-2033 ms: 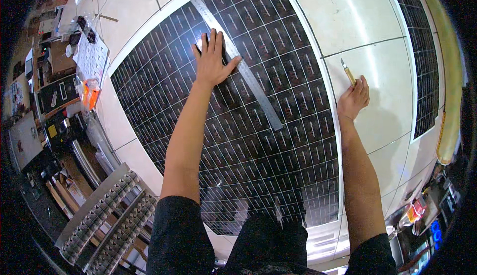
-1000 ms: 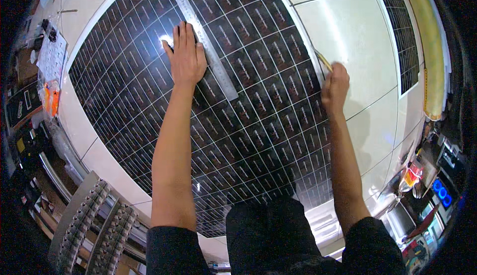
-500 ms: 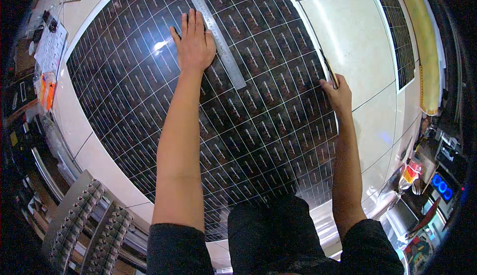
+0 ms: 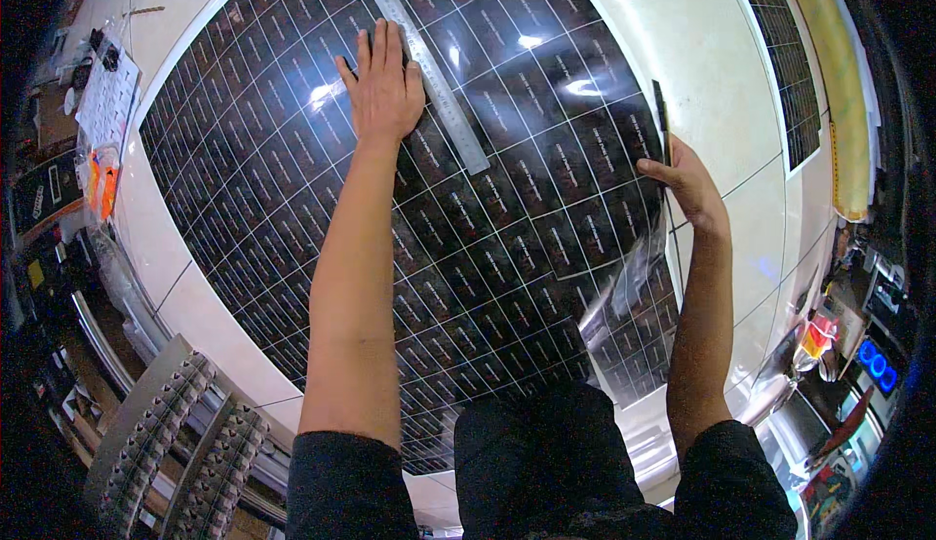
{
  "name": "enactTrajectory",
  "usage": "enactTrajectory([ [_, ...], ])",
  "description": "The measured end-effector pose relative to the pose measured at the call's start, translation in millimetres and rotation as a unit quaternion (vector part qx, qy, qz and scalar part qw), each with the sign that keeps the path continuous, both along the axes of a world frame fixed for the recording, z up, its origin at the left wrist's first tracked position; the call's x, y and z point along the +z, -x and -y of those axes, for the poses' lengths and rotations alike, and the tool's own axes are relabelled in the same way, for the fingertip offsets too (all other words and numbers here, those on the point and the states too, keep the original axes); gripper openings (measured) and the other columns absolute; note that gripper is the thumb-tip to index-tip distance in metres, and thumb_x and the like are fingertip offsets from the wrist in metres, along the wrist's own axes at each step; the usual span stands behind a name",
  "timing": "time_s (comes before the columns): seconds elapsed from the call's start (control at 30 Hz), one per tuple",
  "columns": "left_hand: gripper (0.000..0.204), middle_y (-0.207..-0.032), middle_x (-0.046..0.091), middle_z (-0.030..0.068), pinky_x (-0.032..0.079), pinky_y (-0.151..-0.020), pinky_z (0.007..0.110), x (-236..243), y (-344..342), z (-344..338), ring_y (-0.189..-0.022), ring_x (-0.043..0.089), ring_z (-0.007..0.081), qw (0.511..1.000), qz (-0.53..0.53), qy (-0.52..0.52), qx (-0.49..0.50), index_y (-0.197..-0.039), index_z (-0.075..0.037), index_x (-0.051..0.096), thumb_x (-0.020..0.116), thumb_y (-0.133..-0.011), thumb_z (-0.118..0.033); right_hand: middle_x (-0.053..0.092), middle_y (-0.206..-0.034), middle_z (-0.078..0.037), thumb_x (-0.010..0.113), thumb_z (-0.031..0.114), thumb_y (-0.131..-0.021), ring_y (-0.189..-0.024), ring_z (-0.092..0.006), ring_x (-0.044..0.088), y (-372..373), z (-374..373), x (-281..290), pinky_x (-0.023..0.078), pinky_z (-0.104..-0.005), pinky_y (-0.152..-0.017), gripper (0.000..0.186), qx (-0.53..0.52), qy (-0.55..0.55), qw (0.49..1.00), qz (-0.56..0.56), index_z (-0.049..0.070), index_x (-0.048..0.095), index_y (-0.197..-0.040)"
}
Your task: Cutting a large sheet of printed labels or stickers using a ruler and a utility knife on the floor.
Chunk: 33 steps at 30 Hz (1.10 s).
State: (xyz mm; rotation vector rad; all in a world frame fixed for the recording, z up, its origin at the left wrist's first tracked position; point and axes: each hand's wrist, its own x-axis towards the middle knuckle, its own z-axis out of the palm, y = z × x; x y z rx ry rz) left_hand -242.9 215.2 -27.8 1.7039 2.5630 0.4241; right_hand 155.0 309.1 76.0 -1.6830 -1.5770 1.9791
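Observation:
A large dark sheet [image 4: 487, 238], printed with a light grid and small repeated marks, lies spread before me. My left hand [image 4: 383, 92] rests flat on it, fingers apart, its thumb beside a steel ruler [image 4: 429, 72]. At the sheet's right edge, my right hand [image 4: 687, 184] is closed, with the thumb over the sheet and the edge raised in its grip. A slim black stick-like tool [image 4: 660, 111] sticks up from that hand; its exact kind is unclear. Near my knees the lifted edge curls, baring a gridded layer [image 4: 634, 345] beneath.
White floor tiles [image 4: 682, 33] surround the sheet. Another gridded strip [image 4: 775, 53] and a yellowish roll [image 4: 834, 101] lie at the right. Two studded grey strips [image 4: 161, 423] and several rails stand lower left. Papers and an orange item [image 4: 101, 184] are at the left.
My right hand has moved right and slightly down, raising the sheet's right edge, which now bulges with bright glare. My left hand and the ruler stay nearly in place.

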Motion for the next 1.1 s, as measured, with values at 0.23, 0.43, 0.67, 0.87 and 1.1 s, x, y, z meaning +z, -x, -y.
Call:
enactTrajectory([
  [0.23, 0.062, -0.161, 0.026, 0.0073, 0.003, -0.118, 0.062, -1.4, 1.3, 0.4, -0.149, 0.018, 0.0335, 1.0, -0.004, 0.009, -0.008, -0.154, -0.012, 0.028, 0.039, -0.097, -0.035, 0.07, -0.104, -0.004, 0.079, 0.01, -0.079, -0.094, -0.0123, 0.063, 5.1, -18.0, 13.4, 0.046, -0.0276, -0.091, 0.046, -0.034, 0.019, 0.994, -0.099, 0.001, 0.061, -0.121],
  [0.43, 0.063, -0.161, 0.025, 0.0071, 0.002, -0.118, 0.064, -4.5, 1.7, -0.1, -0.149, 0.018, 0.0351, 0.999, -0.03, 0.027, -0.015, -0.155, -0.013, 0.027, 0.037, -0.098, -0.038, 0.069, -0.103, -0.003, 0.078, 0.014, -0.08, -0.09, -0.0123, 0.062, -4.8, -16.8, 7.4, 0.047, -0.0273, -0.084, 0.045, -0.001, 0.043, 0.999, -0.008, 0.002, 0.061, -0.12],
  [0.67, 0.064, -0.162, 0.022, 0.005, 0.003, -0.117, 0.065, -3.6, 0.3, -0.1, -0.149, 0.016, 0.0357, 0.998, -0.04, 0.039, -0.02, -0.156, -0.013, 0.025, 0.034, -0.099, -0.04, 0.068, -0.102, -0.002, 0.076, 0.02, -0.083, -0.087, -0.011, 0.06, -4.3, -7.3, 3.4, 0.046, -0.0262, -0.079, 0.042, -0.008, 0.021, 1.0, 0.005, 0.004, 0.061, -0.119],
  [0.87, 0.063, -0.164, 0.016, 0.0031, 0.003, -0.117, 0.065, -1.5, -0.6, -2.1, -0.15, 0.013, 0.0354, 0.995, -0.071, 0.075, -0.019, -0.157, -0.013, 0.021, 0.03, -0.101, -0.041, 0.064, -0.093, 0.0, 0.076, 0.028, -0.082, -0.081, -0.0121, 0.055, -5.6, -2.8, 5.8, 0.042, -0.0283, -0.076, 0.043, -0.011, -0.034, 0.999, 0.034, 0.005, 0.061, -0.115],
  [1.1, 0.065, -0.164, 0.018, 0.0072, 0.002, -0.115, 0.067, -6.8, 1.9, -2.2, -0.149, 0.014, 0.0393, 0.997, -0.052, 0.048, -0.025, -0.157, -0.012, 0.019, 0.03, -0.101, -0.044, 0.053, -0.084, 0.003, 0.076, 0.029, -0.083, -0.078, -0.0098, 0.046, -18.3, -1.1, -24.1, 0.037, -0.0249, -0.07, 0.034, -0.024, -0.077, 0.988, 0.135, 0.006, 0.06, -0.102],
])
